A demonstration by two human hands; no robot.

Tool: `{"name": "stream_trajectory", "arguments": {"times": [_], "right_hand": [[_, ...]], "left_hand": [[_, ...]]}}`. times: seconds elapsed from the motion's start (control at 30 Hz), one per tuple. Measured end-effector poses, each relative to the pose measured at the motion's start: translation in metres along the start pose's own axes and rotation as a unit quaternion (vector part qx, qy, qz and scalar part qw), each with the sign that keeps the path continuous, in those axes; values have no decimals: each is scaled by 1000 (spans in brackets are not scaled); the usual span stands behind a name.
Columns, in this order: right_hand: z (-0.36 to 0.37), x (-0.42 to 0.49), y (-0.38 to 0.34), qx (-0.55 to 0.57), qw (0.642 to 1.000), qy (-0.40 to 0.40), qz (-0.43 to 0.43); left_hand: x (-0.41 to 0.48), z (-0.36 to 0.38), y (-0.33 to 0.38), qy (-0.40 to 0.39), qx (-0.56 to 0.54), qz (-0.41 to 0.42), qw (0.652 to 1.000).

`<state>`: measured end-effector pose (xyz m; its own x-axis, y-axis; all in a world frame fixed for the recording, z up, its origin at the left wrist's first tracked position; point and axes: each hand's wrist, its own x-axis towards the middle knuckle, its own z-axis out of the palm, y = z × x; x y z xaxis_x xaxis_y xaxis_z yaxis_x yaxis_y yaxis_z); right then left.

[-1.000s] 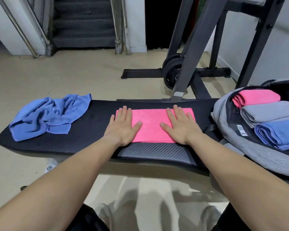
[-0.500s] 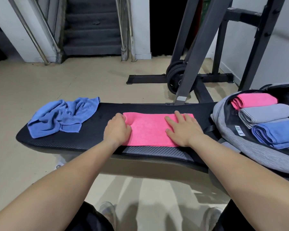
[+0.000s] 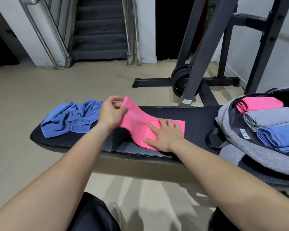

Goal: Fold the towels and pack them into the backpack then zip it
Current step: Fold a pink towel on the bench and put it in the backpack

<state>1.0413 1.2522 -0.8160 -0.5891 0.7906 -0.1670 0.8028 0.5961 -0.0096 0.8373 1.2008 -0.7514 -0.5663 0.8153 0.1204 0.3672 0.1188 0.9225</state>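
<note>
Item 1: pink towel [image 3: 137, 124], partly folded, lay across the middle of the black padded table [image 3: 198, 117]. Its left end was raised off the surface; its right end lay flat.

Item 2: left hand [image 3: 111, 112], above the table's left-centre. Its fingers [image 3: 117, 99] were curled, thumb and fingers closed on the lifted left edge of the pink towel.

Item 3: right hand [image 3: 163, 135], palm down, fingers spread flat and gripping nothing, pressed on the right part of the pink towel.

Item 4: blue towel [image 3: 68, 119], crumpled and unfolded, sat on the left end of the table, just beside the left hand.

Item 5: grey backpack [image 3: 237, 139], unzipped and lying open on the right end of the table, well apart from the blue towel. Inside lay three folded towels side by side: a folded pink towel [image 3: 260, 104] farthest, a folded grey towel [image 3: 270, 117] in the middle, a folded blue towel [image 3: 280, 137] nearest. A white barcode label [image 3: 244, 133] showed on the inner lining.

Item 6: dark metal rack [image 3: 205, 50] with weight plates [image 3: 180, 80] stood on the beige floor [image 3: 40, 90] behind the table. A staircase [image 3: 100, 30] with steel handrails rose at the far wall.
</note>
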Motion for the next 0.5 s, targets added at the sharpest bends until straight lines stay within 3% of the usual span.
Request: {"name": "stream_trajectory", "arguments": {"times": [0.13, 0.2, 0.33, 0.5], "right_hand": [[-5, 4, -2, 12, 1000, -4, -10], [-10, -2, 14, 10, 999, 33, -29], [-10, -20, 66, 17, 993, 116, 2], [2, -42, 104, 33, 997, 56, 40]], "left_hand": [[-6, 23, 24, -32, -28, 38, 998], [-9, 39, 32, -58, -3, 56, 997], [-26, 76, 37, -134, 91, 109, 981], [-41, 115, 29, -201, 273, 174, 925]]}}
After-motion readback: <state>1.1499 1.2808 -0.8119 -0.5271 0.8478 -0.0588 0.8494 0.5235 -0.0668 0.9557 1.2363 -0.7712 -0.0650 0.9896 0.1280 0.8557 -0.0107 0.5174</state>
